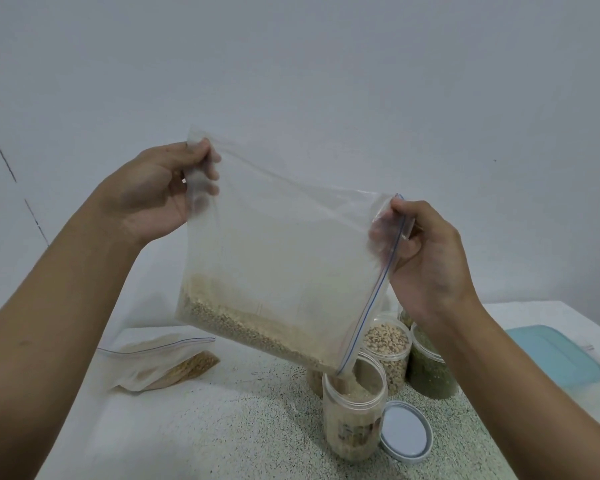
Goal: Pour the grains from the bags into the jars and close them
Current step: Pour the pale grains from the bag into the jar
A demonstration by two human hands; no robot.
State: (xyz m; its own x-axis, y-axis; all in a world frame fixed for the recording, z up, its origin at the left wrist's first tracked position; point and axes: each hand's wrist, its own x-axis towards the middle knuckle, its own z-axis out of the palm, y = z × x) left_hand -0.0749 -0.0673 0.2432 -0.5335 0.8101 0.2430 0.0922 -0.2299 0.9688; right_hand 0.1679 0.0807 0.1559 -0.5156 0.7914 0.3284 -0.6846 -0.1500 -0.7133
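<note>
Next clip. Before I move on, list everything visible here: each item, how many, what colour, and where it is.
held bag: 1, clear with a blue zip line, pale grains inside, tilted with its low corner at the open jar's mouth
open jar: 1, clear, partly filled with pale grains, front centre
loose lid: 1, white, flat on the counter right of the open jar
bean jar: 1, clear, pale spotted beans, behind the open jar
green jar: 1, clear, green grains, right of the bean jar
lying bag: 1, clear, tan grains, left
container: 1, pale blue, far right
counter: 1, speckled grey
left hand: pinches the held bag's upper corner
right hand: pinches its zip edge
</note>
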